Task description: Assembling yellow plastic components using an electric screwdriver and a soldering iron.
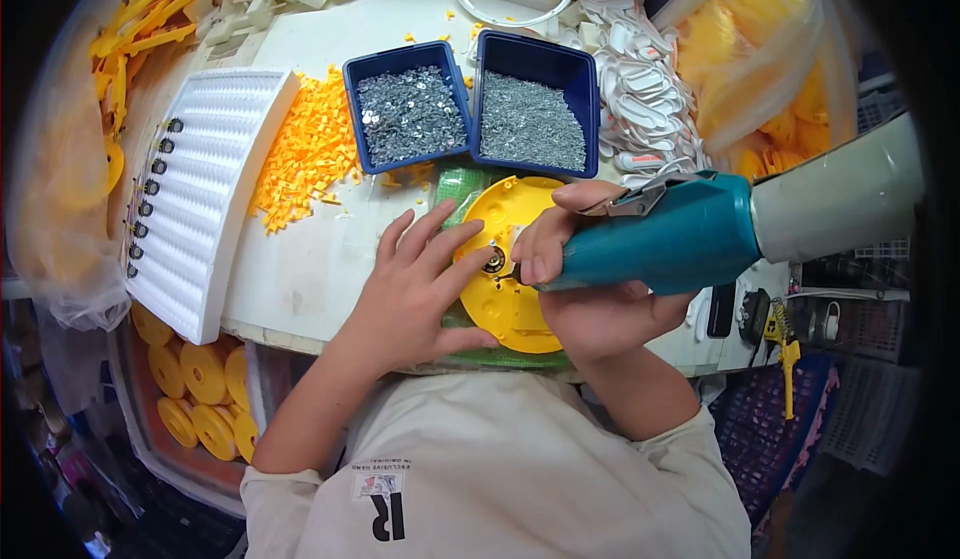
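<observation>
A round yellow plastic disc (510, 321) lies on green material at the table's near edge. Near its middle sits a small round black part (493, 259). My right hand (600, 309) wraps around a teal electric screwdriver (665, 239), held nearly level, its tip down at the disc beside the black part. My left hand (415, 284) lies over the disc's left side with its fingers spread, the fingertips next to the black part; it holds nothing that shows. The exact contact at the screwdriver's tip is hard to make out.
Two blue bins of small metal pieces (410, 109) and screws (530, 124) stand beyond the disc. Small yellow parts (310, 149) are heaped left, beside a white ridged tray (210, 159) with wired black parts. White oval pieces (640, 89) pile up right; a crate (150, 439) of yellow discs sits lower left.
</observation>
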The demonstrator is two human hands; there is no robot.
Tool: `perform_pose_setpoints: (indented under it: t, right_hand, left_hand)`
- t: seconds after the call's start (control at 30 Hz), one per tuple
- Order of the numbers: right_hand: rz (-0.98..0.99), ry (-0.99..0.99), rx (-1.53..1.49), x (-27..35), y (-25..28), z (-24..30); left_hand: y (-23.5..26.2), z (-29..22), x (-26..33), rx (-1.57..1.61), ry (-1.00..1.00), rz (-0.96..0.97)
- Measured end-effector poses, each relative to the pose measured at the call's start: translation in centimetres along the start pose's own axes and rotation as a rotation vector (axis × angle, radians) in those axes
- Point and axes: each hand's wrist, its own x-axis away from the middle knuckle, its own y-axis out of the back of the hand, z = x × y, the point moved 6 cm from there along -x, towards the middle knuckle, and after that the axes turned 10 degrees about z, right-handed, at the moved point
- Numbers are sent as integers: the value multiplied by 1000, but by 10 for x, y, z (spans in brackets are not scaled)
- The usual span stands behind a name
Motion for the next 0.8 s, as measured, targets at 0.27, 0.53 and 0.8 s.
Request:
perform_pose_setpoints:
  t: [0.27, 0.53, 0.8]
  right_hand:
    - [46, -15, 54, -5, 2, -10]
    - [30, -26, 72, -6, 0, -8]
    - [73, -28, 138, -5, 0, -8]
  left_hand:
    - [-6, 6, 3, 9, 0, 5]
    - [-7, 8, 4, 27, -3, -11]
    - [-7, 7, 3, 33, -10, -6]
